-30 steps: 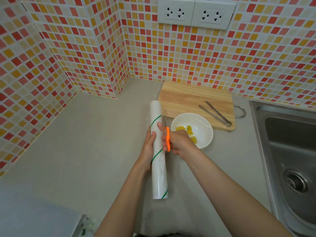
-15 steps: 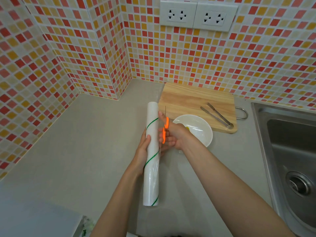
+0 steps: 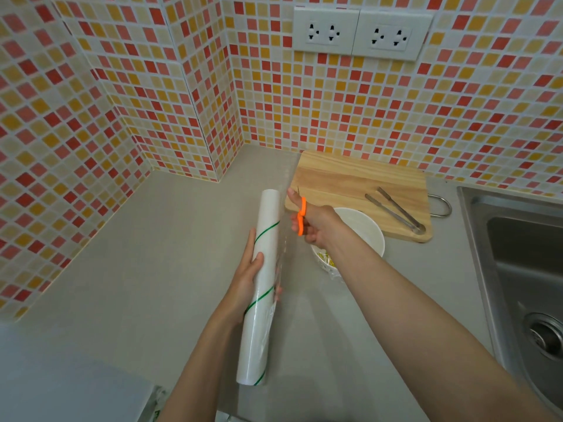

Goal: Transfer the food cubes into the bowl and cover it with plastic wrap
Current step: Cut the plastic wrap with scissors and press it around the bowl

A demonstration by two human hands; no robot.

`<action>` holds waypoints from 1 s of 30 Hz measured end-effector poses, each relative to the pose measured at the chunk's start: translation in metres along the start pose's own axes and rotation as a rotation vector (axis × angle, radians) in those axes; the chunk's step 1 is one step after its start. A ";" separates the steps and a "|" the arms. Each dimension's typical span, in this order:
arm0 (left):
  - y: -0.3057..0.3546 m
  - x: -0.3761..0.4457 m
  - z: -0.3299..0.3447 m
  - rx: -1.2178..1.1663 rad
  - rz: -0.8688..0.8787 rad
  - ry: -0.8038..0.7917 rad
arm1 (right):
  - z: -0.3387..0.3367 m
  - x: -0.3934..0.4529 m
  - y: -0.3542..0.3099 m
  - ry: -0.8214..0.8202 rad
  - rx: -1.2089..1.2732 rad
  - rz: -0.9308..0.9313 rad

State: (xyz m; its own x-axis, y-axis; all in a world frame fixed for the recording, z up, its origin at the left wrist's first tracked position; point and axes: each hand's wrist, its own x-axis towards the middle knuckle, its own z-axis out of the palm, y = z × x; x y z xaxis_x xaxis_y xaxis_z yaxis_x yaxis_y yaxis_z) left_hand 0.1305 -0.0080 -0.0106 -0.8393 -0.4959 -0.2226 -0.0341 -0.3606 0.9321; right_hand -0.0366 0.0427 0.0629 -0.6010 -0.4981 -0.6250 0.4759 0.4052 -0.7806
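A person's left hand (image 3: 243, 277) gripped a roll of plastic wrap (image 3: 259, 287) at mid-frame, its long axis running from lower centre up toward the cutting board (image 3: 350, 181). The right hand (image 3: 313, 220), fingers closed through orange-handled scissors (image 3: 301, 216), worked just right of the roll along the clear film. The white bowl (image 3: 365, 229) holding yellow food cubes (image 3: 324, 257) sat on the tabletop (image 3: 152, 254) directly beneath the right wrist, tongs (image 3: 394, 213) resting beyond. No legible writing appeared.

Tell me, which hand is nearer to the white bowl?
Right. The right hand, holding orange scissors, overlaps the bowl in this view; the left hand grips the wrap roll farther left.
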 end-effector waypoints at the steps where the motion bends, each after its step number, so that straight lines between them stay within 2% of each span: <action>1: -0.002 0.000 -0.002 0.018 0.011 0.002 | -0.001 0.001 -0.004 -0.010 -0.020 0.005; 8: -0.004 0.002 -0.008 0.078 -0.005 0.068 | 0.002 0.001 -0.031 -0.204 -0.211 0.028; 12: -0.002 0.006 -0.008 0.312 0.050 0.141 | 0.007 -0.006 -0.048 -0.335 -0.197 -0.071; 15: 0.004 0.006 -0.008 0.584 0.060 0.149 | -0.007 -0.019 -0.062 -0.159 -0.053 -0.311; 18: 0.003 0.011 -0.009 0.810 0.012 0.225 | -0.056 -0.033 -0.047 0.104 -0.079 -0.515; 21: 0.005 0.014 0.001 0.936 0.001 0.210 | -0.118 -0.045 0.009 0.481 -0.243 -0.558; 23: 0.005 0.016 0.008 1.046 0.018 0.227 | -0.151 -0.051 0.056 0.691 -0.434 -0.487; 26: 0.001 0.019 0.016 1.158 0.038 0.351 | -0.176 -0.059 0.107 0.716 -0.550 -0.416; 30: -0.003 0.020 0.024 1.397 -0.013 0.441 | -0.177 -0.061 0.132 0.716 -0.788 -0.372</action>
State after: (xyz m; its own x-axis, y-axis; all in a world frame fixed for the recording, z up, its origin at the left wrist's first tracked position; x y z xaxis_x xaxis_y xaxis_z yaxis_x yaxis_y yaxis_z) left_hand 0.1008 0.0024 -0.0111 -0.6133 -0.7875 -0.0611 -0.7424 0.5483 0.3850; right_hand -0.0507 0.2621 -0.0015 -0.9714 -0.2372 -0.0086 -0.1955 0.8202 -0.5376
